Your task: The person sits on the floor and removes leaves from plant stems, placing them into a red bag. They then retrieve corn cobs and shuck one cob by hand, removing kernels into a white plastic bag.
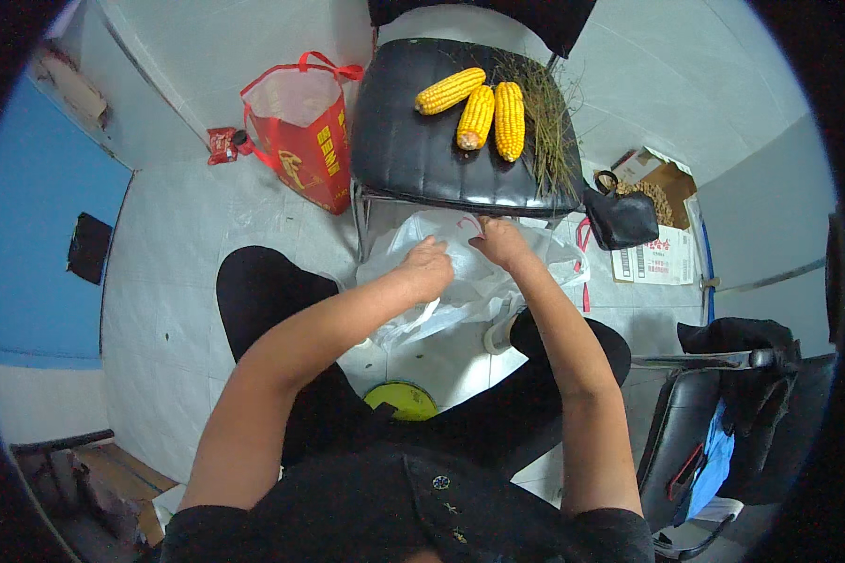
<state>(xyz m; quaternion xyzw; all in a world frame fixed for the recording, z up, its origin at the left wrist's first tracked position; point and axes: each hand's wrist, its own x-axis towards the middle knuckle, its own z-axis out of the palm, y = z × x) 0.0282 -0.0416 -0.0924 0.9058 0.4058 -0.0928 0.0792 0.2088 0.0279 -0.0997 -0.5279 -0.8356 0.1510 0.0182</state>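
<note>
Between my knees, a white plastic bag [465, 281] spreads out just below the front edge of a black padded chair [408, 148]. My left hand [428, 269] is at the bag's left side, its fingers curled at the plastic. Toward the chair edge, my right hand [500, 241] pinches the bag's upper rim near a red printed mark. On the chair seat lie three ears of yellow corn [476, 118], husked, beside a bundle of thin dry green stalks [551, 134]. What the bag holds cannot be made out.
A red shopping bag [324, 155] stands open left of the chair. To the right are a black handbag [623, 214] and an open cardboard box [676, 186] with brown pieces inside. A yellow-green round object [401, 400] sits beneath me. Another black chair [665, 429] bears clothing, lower right.
</note>
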